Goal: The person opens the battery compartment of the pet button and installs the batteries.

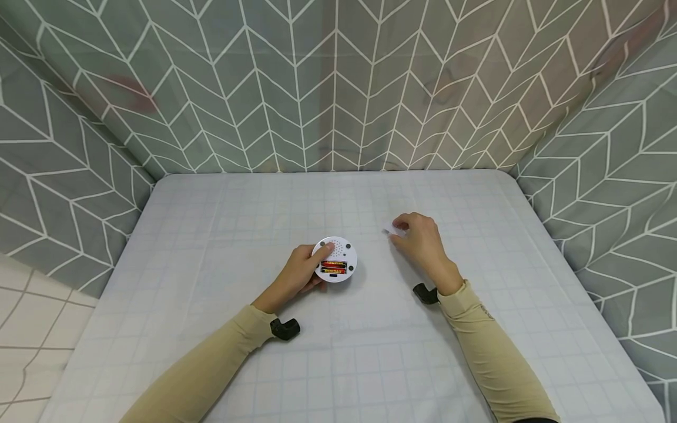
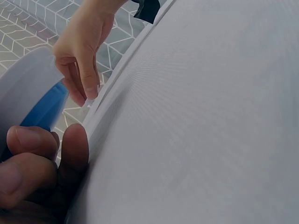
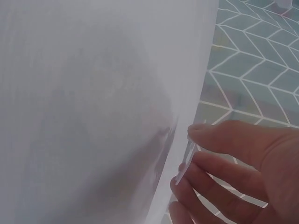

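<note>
1. Head view: the left hand (image 1: 300,270) grips a round white device (image 1: 346,254), thumb laid over its face; two batteries (image 1: 334,268) show just nearer the person than that thumb's tip. The right hand (image 1: 421,239) is well apart, to the left hand's right.
2. Left wrist view: a blue part (image 2: 48,108) of the device shows just beyond the left hand's curled fingers.
3. Right wrist view: the right hand pinches a thin clear piece (image 3: 188,159) between thumb and fingers.
</note>
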`<state>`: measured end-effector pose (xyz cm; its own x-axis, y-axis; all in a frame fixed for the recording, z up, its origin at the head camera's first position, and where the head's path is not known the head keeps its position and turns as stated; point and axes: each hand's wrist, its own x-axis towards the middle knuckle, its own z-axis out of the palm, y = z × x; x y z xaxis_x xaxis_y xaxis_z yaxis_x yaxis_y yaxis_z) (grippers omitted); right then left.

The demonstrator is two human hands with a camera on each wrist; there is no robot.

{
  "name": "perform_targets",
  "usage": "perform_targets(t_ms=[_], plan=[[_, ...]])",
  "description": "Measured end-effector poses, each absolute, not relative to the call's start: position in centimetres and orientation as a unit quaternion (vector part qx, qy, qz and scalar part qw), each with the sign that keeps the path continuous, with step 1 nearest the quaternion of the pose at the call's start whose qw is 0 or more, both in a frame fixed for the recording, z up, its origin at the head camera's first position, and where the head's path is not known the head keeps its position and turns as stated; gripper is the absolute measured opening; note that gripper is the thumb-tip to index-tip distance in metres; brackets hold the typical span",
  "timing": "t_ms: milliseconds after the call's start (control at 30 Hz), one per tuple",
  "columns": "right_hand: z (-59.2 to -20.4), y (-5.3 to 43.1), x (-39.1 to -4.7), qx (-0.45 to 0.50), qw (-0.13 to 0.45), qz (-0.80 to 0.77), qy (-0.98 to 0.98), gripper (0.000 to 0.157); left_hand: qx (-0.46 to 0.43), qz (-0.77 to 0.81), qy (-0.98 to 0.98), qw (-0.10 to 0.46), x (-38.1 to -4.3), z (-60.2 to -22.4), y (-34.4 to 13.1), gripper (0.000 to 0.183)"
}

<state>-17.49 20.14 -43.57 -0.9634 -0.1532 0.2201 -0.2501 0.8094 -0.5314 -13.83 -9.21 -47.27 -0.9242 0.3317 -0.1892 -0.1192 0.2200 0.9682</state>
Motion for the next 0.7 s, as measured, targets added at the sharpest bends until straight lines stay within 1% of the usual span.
perform_targets(t_ms=[300,700], plan=[[-43.1,19.4,-17.2,0.128,0.092,0.285,-0.945,0.025,0.075,0.625,0.755,0.184,-13.8,-47.4,-9.3,0.054],[-41.9,17.9,-16.2,0.171,0.102,0.333,-0.922,0.024,0.077,0.622,0.757,0.184,-13.8,-47.3,-9.3,0.054]])
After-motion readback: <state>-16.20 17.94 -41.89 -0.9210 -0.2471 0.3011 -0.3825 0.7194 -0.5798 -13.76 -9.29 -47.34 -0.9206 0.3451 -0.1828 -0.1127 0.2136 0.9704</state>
